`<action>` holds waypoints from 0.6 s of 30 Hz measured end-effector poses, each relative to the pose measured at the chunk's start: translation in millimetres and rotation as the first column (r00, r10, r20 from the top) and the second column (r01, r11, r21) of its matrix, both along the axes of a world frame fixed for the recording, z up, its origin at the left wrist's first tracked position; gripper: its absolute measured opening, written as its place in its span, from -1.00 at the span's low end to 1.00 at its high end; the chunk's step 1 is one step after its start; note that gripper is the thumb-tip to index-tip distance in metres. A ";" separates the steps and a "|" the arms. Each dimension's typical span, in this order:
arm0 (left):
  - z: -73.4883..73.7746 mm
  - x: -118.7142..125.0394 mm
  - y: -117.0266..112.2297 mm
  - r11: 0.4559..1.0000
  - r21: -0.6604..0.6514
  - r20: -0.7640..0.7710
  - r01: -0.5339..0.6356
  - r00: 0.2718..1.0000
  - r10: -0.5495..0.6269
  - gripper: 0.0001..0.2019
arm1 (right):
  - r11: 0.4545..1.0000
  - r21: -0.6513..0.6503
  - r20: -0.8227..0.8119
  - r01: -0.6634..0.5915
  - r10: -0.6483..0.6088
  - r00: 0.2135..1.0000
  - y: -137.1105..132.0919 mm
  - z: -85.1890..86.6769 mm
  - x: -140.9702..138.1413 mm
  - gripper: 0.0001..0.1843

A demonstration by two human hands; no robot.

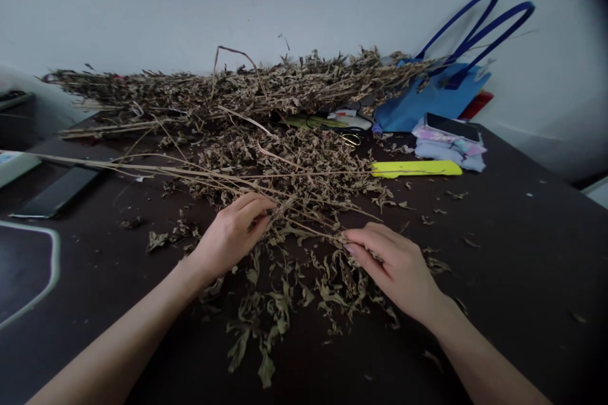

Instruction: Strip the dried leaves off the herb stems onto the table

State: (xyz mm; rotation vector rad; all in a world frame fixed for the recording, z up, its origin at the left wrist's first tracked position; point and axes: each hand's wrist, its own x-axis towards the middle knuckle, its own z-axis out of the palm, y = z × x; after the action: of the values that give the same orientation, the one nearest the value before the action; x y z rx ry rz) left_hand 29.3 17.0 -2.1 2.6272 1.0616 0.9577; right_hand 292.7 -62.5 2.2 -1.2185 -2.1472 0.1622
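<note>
My left hand (pixel 237 228) is closed around thin dried stems (pixel 190 172), which stretch from the far left across the middle of the table. My right hand (pixel 394 259) pinches the end of a dry stem (pixel 311 229) between thumb and fingertips, to the right of the left hand. Beneath and between the hands lies a loose heap of curled, dry leaves (pixel 304 158). Larger greenish leaves (pixel 266 323) are scattered nearer to me, on the dark table. The fingertips of my left hand are partly hidden among the stems.
A long bundle of dried plants (pixel 285 85) lies along the wall. At the right are a blue bag (pixel 422 104), a yellow-green strip-like object (pixel 415 168) and a phone (pixel 451 126) on folded cloth. A dark phone (pixel 57 193) and a white cable (pixel 54 266) lie left.
</note>
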 end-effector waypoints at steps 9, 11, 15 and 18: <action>-0.3 -0.5 -1.5 0.999 -0.002 -0.006 0.050 0.999 -0.050 -0.83 | 1.000 -0.001 0.005 -0.003 0.003 1.000 1.2 1.4 -0.9 -0.84; -0.2 0.5 -1.5 0.999 -0.014 -0.009 0.046 0.999 -0.046 -0.83 | 1.000 -0.002 0.008 -0.004 0.004 1.000 1.1 1.3 -0.8 -0.84; 1.3 2.4 -1.8 1.000 -0.010 -0.007 0.006 1.000 -0.007 -0.84 | 1.000 -0.015 0.010 0.006 -0.006 1.000 1.0 0.3 -0.4 -0.85; 2.5 4.3 -4.5 0.999 0.029 0.005 -0.014 1.000 0.014 -0.82 | 1.000 -0.022 0.012 0.005 -0.005 1.000 1.4 -1.5 -0.9 -0.84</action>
State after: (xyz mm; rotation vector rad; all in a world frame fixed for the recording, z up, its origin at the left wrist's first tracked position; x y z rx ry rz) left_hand 33.6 12.5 0.5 2.6422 1.0741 0.9890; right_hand 291.9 -61.1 0.8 -1.2407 -2.1579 0.1771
